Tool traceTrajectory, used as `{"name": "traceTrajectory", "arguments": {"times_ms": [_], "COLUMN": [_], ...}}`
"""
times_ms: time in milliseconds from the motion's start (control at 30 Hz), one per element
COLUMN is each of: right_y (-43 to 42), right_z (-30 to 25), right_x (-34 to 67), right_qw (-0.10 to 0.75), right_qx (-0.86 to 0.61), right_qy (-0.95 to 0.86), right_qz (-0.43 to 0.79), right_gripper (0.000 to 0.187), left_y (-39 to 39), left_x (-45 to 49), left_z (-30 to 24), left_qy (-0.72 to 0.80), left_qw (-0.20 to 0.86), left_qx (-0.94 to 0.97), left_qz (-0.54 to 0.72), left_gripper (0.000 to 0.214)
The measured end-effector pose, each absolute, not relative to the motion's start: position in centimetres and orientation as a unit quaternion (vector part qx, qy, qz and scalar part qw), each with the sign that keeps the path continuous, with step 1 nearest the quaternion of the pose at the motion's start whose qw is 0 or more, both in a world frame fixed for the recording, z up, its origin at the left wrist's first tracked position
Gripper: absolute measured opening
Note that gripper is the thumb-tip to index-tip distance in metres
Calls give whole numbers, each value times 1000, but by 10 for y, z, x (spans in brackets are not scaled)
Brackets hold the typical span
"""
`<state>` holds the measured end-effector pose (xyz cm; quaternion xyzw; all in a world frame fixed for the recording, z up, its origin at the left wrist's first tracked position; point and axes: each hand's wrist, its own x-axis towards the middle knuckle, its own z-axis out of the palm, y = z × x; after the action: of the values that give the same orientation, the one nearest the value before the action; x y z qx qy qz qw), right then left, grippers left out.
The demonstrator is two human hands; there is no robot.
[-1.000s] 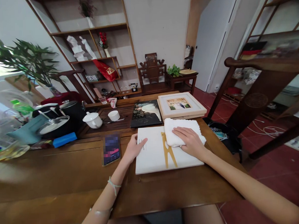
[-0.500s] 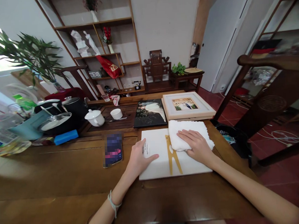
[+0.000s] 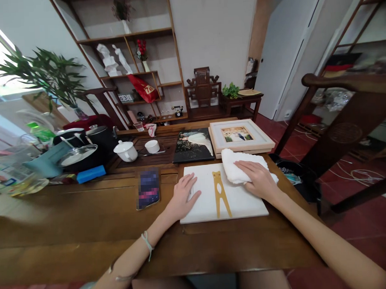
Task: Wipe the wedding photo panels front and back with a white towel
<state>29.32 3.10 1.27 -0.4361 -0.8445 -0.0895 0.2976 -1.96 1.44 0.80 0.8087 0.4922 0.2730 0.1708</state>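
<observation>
The far right corner of the white board [image 3: 245,204] is covered by the cloth [image 3: 231,171], its left edge partly by the left hand [image 3: 182,197]. Left of the board, the phone [image 3: 148,189] is blurred by pixelation; right of the board, a chair [image 3: 342,121] is cut off.

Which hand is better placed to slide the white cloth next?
Most likely the right hand: it rests on the cloth, while the left hand is at the left edge of the white board, apart from the cloth.
</observation>
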Motion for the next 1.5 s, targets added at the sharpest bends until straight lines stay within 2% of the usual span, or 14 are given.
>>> {"name": "traceTrajectory", "arguments": {"times_ms": [167,500,700,833,1000,1100,1167,1333,1500], "right_y": [36,37,43,39,5,-14,-16,10,25], "right_z": [8,4,15,20,33,36,35,26,25], "right_x": [293,283,289,289,268,254,249,264,281], "right_qw": [266,265,242,231,183,140,131,164,151], "right_qx": [-414,-420,-422,-406,-286,-176,-155,-328,-466], "right_qy": [-867,-863,-872,-882,-940,-974,-979,-930,-871], "right_qz": [-73,-96,-61,-58,-40,-11,9,-4,-50], "right_gripper": [70,62,72,71,68,78,81,76,70], "left_y": [12,8,9,9,10,11,11,11,12], "left_x": [-31,-8,-8,-9,-9,-10,-10,-11,-13], "left_z": [4,-1,-3,-6,-12,-14,-14,-13,-12], "left_qy": [453,529,529,525,526,524,518,519,519], "left_qw": [184,185,169,151,113,102,99,110,128], "left_qx": [829,791,798,801,804,809,813,814,809], "left_qz": [269,246,236,245,252,247,246,237,246], "left_gripper": [45,50,50,49,46,46,46,46,46]}}
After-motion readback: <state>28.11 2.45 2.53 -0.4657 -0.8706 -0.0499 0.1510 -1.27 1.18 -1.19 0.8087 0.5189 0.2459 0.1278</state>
